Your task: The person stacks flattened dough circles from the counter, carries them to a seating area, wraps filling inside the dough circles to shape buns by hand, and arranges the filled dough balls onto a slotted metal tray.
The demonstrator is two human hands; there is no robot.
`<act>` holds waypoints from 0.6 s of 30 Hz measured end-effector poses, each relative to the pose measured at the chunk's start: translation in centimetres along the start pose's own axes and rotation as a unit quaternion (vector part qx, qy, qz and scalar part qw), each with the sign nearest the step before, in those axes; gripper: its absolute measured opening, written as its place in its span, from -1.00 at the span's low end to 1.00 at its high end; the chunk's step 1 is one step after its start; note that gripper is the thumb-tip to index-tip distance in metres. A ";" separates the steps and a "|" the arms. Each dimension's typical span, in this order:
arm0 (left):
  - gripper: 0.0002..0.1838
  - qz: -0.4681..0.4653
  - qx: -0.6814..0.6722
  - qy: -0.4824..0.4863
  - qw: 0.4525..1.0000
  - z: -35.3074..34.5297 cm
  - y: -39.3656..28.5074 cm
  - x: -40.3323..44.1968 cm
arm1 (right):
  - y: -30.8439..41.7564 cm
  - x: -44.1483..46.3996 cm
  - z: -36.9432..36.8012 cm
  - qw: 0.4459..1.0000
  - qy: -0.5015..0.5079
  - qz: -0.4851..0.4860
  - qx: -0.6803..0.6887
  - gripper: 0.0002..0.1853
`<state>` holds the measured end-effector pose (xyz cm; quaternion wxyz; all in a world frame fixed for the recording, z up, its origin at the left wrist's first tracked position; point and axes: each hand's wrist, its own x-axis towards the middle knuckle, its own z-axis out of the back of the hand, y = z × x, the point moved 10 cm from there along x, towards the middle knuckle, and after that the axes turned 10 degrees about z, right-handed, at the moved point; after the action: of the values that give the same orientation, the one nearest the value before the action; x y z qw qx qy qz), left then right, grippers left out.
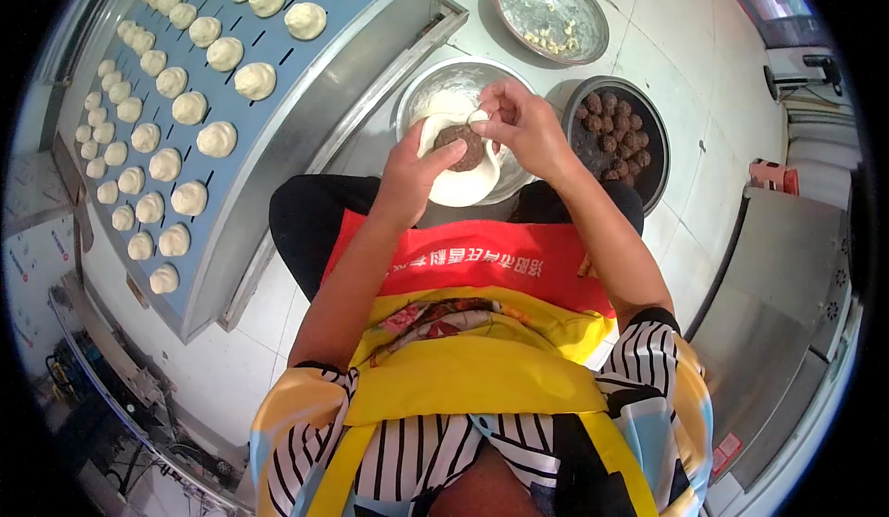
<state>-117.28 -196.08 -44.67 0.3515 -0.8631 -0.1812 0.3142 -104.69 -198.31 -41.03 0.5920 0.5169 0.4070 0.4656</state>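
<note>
Pale floor tiles [685, 82] show around the bowls, and dough buns [216, 138] line the blue counter [264, 128] over on the left. Above a metal bowl [463, 76], the left hand [415, 170] cradles a dough wrapper [463, 189], thumb on the dark filling ball [475, 152] inside; the right hand [520, 126] pinches the wrapper's edge. More dark balls [619, 133] fill a black pan nearby.

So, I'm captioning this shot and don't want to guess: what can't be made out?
All in the head view:
Filling ball: underside hidden by the dough wrapper.
Steel bowl: inside partly covered by the wrapper, left hand and right hand.
Blue tray: far end cut off by the top edge.
Apron lettering: one end hidden at the left forearm.
</note>
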 end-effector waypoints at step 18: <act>-0.51 -0.021 0.295 -0.079 0.952 1.9 -1.4 -0.2 | -0.9 -0.6 -1.8 0.995 0.092 -0.022 -0.008 -0.94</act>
<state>-118.84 -194.30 -44.64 0.5812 -0.6895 -0.1256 0.4136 -106.42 -198.52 -42.20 0.5663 0.4577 0.4675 0.5013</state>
